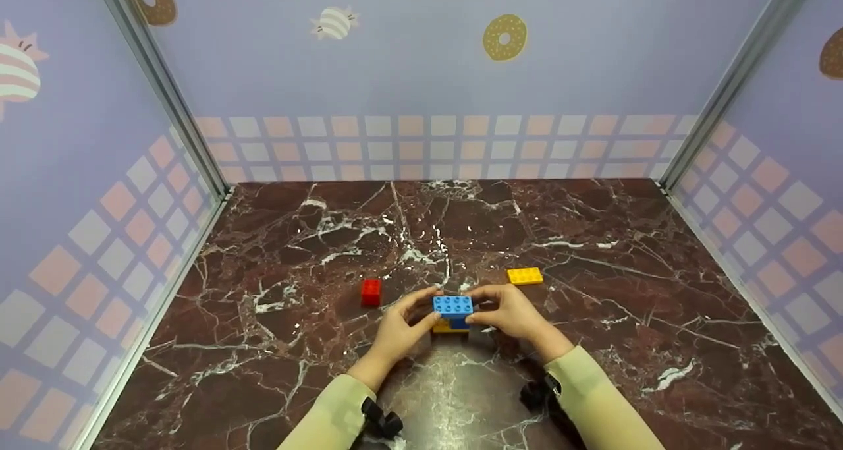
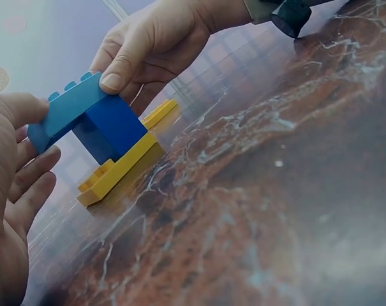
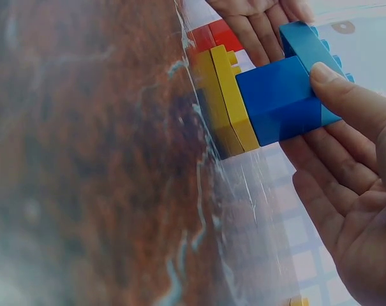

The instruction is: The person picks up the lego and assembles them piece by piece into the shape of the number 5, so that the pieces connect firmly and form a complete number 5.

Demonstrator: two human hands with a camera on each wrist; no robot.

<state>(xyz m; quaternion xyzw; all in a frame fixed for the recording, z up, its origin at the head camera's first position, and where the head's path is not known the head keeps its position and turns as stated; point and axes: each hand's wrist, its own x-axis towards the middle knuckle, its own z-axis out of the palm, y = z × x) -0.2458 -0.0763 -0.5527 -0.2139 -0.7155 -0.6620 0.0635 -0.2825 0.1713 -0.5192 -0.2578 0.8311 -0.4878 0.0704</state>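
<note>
A light blue building brick [image 1: 453, 304] with studs on top sits across a darker blue brick [image 2: 116, 127], which stands on a flat yellow brick [image 2: 126, 171] lying on the table. My left hand [image 1: 395, 331] pinches the light blue brick at its left end, which overhangs the dark blue one. At the right end my right hand [image 1: 517, 313] grips the same brick, its thumb on the near side in the right wrist view. Whether the two blue bricks are pressed fully together I cannot tell.
A red brick [image 1: 371, 292] stands left of the stack, beyond the left hand. Another flat yellow brick [image 1: 524, 276] lies behind the right hand. Patterned walls [image 1: 421, 74] enclose the back and sides of the marbled table [image 1: 296, 371].
</note>
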